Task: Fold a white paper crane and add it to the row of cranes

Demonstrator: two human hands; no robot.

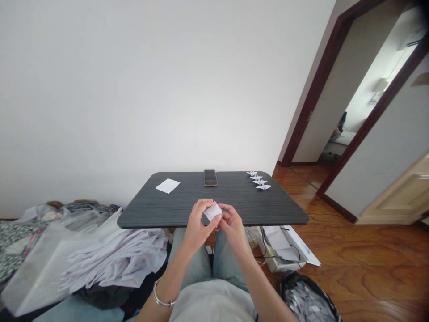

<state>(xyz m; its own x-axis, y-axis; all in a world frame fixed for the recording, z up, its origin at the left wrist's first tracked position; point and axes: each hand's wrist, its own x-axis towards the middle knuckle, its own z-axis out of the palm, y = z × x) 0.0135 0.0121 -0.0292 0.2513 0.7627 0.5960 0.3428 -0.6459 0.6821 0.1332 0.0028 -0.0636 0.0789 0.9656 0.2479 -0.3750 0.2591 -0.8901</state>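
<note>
I have the left hand and right hand with fingers curled closed, pinching the small white paper at the tabletop's near edge. Below right, I see an open box holding papers and a black bag of pale scraps.

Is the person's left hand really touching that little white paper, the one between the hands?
Touching. The head view shows the left hand at the little white paper: its thumb presses near the lower edge.
</note>
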